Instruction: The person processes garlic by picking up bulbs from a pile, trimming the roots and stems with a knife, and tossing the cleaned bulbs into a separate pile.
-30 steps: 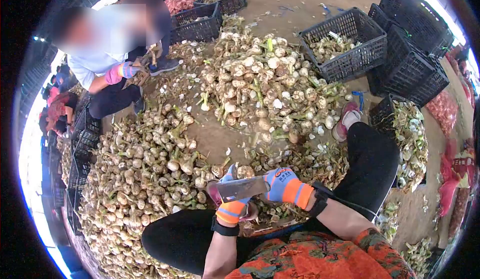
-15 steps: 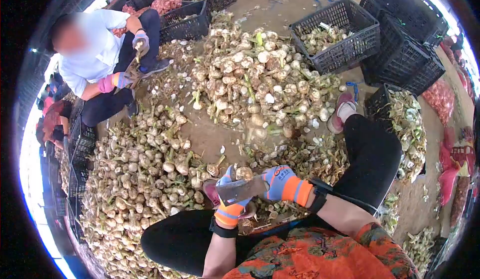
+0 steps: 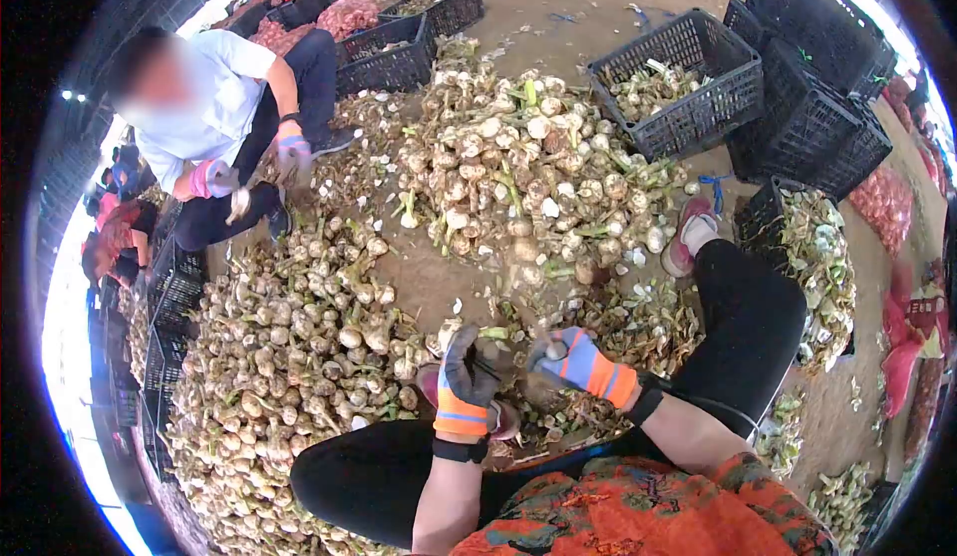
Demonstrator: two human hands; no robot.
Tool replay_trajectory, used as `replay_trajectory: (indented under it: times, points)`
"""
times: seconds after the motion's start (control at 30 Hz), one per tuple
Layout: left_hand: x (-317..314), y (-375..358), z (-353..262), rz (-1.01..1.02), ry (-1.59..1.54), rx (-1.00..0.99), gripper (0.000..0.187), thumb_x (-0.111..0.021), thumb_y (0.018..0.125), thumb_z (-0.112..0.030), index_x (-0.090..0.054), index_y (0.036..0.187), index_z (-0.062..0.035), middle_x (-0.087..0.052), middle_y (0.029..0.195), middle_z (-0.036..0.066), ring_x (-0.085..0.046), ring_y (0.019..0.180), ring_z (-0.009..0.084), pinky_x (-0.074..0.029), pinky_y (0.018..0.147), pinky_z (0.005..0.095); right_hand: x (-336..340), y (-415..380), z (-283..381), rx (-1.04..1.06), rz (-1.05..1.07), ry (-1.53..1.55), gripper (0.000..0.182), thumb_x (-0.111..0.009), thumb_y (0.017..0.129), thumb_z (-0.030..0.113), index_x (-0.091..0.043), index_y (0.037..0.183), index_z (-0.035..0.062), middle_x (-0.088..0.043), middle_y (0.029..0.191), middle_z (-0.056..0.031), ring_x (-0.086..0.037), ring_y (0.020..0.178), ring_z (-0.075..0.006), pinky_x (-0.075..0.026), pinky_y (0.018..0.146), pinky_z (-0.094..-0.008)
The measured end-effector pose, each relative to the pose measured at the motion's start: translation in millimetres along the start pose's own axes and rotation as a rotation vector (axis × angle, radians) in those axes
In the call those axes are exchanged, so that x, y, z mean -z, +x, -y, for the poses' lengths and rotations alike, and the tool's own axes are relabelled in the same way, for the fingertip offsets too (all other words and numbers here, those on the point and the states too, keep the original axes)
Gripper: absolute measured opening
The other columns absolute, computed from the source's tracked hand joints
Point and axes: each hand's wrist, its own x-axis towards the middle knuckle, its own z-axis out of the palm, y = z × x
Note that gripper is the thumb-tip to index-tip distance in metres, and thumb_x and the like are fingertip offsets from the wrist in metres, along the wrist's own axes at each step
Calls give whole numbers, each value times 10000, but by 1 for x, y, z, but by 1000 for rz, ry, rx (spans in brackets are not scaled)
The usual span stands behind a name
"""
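Note:
My left hand (image 3: 464,384), in a grey, blue and orange glove, is closed around a garlic bulb (image 3: 495,350) whose green stem points away from me. My right hand (image 3: 580,362), in a matching glove, sits just right of the bulb, fingers closed. A blurred dark shape under it looks like the cleaver (image 3: 543,389) it held earlier. Both hands meet over my knees, above a litter of cut stems and skins (image 3: 638,327).
A big garlic pile (image 3: 289,357) lies to my left, another garlic heap (image 3: 518,167) ahead. Black crates (image 3: 688,77) stand at the back right; one crate (image 3: 763,222) by my pink shoe (image 3: 688,237) holds trimmings. A seated co-worker (image 3: 219,117) works at the far left.
The cleaver blade, flat across my hands before, has swung down out of clear sight. My left hand now grips a bulb upright. The co-worker lowered an arm towards the pile.

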Motion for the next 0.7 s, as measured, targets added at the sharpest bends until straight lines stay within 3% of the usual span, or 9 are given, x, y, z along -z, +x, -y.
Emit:
replay_trajectory:
  times: [0.17,0.2,0.3,0.33,0.43,0.53,0.63,0.67,0.7]
  points:
    - [-25,-7,9,-83,-45,27,161,-540,825,-83,-550,983,-54,-608,879,83,-603,795,208,-508,721,297,-21,8,-4,372,13,-288,225,-608,697,203,-628,856,45,-621,743,-152,-610,690,-280,-475,628,-322]
    - [-6,-5,23,57,483,-296,203,-533,824,-71,-530,1025,-43,-591,906,77,-585,807,200,-495,713,293,-19,13,-11,395,12,-390,229,-618,686,217,-626,826,37,-620,746,-161,-613,709,-303,-477,616,-327]
    - [28,2,30,73,804,-355,163,-542,807,-63,-537,969,-45,-583,873,63,-571,755,177,-480,673,262,1,42,-74,5,-70,-825,233,-631,682,204,-605,800,4,-622,733,-150,-605,656,-272,-465,580,-334]
    - [6,-6,16,-87,-2,73,140,-572,781,-66,-538,915,-46,-578,856,63,-561,735,168,-469,640,255,24,58,-125,-171,-240,-489,243,-634,687,215,-598,787,-3,-619,722,-127,-592,630,-251,-454,558,-341]
    - [35,-7,-44,-102,138,-585,318,-535,838,-348,-566,933,-46,-600,861,81,-572,781,169,-492,661,302,88,56,-148,-178,-567,262,198,-591,723,204,-581,764,11,-549,636,-79,-529,532,-214,-419,468,-357]
    - [97,25,-99,65,-563,-504,398,-482,863,-409,-572,1036,-62,-622,921,55,-584,851,186,-488,749,352,97,8,2,83,-756,789,137,-538,762,176,-562,743,43,-456,581,-36,-427,450,-158,-365,402,-303]
    - [90,102,-4,-310,149,-331,337,-592,822,-269,-581,1052,-23,-612,1013,62,-575,885,196,-474,762,325,96,-6,21,168,-773,803,154,-510,791,174,-560,773,29,-487,610,-40,-482,481,-156,-397,406,-279]
    - [103,144,34,-424,826,-246,384,-663,751,-204,-567,1067,-7,-607,1009,78,-570,883,213,-465,773,318,93,-10,17,161,-769,820,180,-485,816,165,-575,824,9,-533,641,-53,-538,501,-164,-431,398,-270]
    - [146,189,88,-61,774,-248,496,-720,671,-189,-547,1094,3,-603,1021,110,-568,924,225,-458,800,309,100,-18,4,289,-635,148,158,-479,816,125,-565,875,6,-549,691,-66,-565,534,-174,-458,455,-262]
